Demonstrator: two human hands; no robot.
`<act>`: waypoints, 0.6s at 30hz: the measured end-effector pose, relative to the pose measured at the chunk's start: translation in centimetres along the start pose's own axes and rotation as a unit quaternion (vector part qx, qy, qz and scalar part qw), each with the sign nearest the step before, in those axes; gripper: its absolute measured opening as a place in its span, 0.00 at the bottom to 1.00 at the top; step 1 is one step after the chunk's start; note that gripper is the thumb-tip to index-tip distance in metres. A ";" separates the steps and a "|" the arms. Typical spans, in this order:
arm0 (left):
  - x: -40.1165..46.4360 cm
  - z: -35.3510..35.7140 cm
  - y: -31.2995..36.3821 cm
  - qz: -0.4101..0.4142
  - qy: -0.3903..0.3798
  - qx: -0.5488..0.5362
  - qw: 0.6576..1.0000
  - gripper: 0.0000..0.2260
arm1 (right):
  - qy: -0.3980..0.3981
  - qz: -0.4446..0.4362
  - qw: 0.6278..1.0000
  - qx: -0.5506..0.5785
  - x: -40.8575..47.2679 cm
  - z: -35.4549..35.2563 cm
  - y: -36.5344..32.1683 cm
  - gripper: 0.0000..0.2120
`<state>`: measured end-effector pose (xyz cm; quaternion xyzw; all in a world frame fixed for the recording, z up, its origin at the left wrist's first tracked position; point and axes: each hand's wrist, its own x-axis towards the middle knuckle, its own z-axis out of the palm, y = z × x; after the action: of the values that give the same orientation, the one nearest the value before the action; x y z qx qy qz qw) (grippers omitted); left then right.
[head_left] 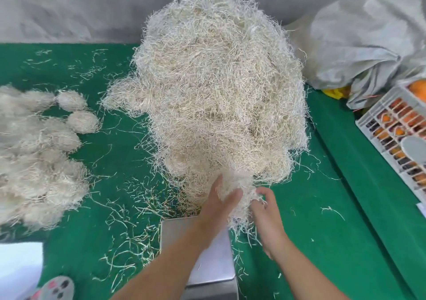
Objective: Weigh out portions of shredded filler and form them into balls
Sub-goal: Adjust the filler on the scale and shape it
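Both the left hand [220, 205] and right hand [265, 209] pinch a tuft at the filler [219, 87] pile's near edge; light, springy, tangled, sheds strands, so probably best grabbed deep

A table covered in green felt-like cloth [306, 230] carries a tall heap of pale shredded filler [219, 96], a cluster of formed pale filler balls [39, 156] at left, a flat steel scale platform [214, 260] and scattered loose pale strands [129, 216]
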<state>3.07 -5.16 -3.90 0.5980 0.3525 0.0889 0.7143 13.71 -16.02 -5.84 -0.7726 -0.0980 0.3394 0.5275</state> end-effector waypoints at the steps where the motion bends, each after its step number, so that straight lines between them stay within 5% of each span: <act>1: -0.2 0.2 0.2 -0.021 -0.004 -0.040 0.999 0.39 | -0.024 -0.002 1.000 0.017 -0.7 0.6 -0.5 0.30; 3: -0.4 0.0 0.5 -0.017 0.040 -0.083 0.996 0.16 | -0.066 -0.028 0.997 -0.011 -1.8 1.6 -1.5 0.30; 5: -0.7 -0.7 1.1 -0.021 0.107 -0.146 0.983 0.06 | -0.109 -0.067 0.989 -0.070 -2.6 2.2 -2.1 0.31; 8: -1.3 -1.9 2.3 -0.090 0.119 -0.235 0.960 0.10 | -0.197 -0.095 0.974 -0.056 -3.7 3.0 -2.6 0.43; 13: -4.3 -4.1 1.4 -0.090 0.068 -0.112 0.987 0.18 | -0.174 -0.132 0.975 -0.025 -4.3 4.8 -3.4 0.19; 18: -6.3 -7.0 -1.5 -0.042 0.157 -0.024 0.986 0.11 | -0.138 -0.077 0.987 -0.011 -4.6 4.5 -2.2 0.12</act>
<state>-6.30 -3.44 -3.03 0.5442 0.4827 0.1595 0.6674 7.88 -14.12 -2.92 -0.7141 -0.2330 0.4003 0.5249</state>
